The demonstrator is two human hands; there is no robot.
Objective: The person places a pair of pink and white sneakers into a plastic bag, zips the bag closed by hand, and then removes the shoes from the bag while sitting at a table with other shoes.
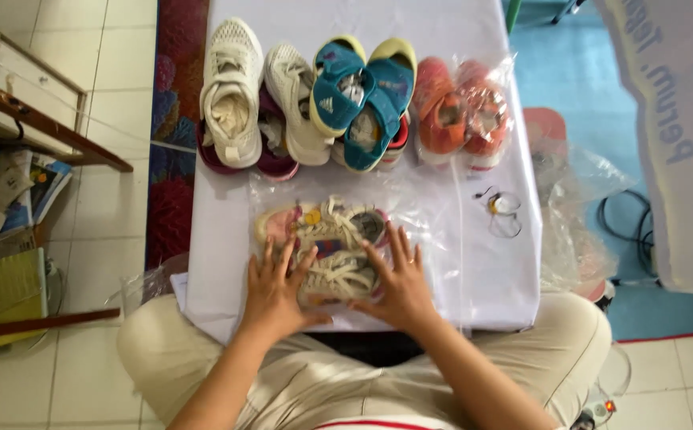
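A pair of small pink sneakers with cream laces lies inside a clear plastic bag on the white-covered table. My left hand presses flat on the left part of the bag, fingers spread. My right hand rests flat on the right part of the same bag, over the near shoe. Both hands touch the plastic and the shoes beneath; neither closes around anything.
At the table's far edge stand white sneakers, another white shoe, teal sandals and bagged orange shoes. A small tag with string lies right. Loose plastic bags sit right of the table; a shelf with papers stands left.
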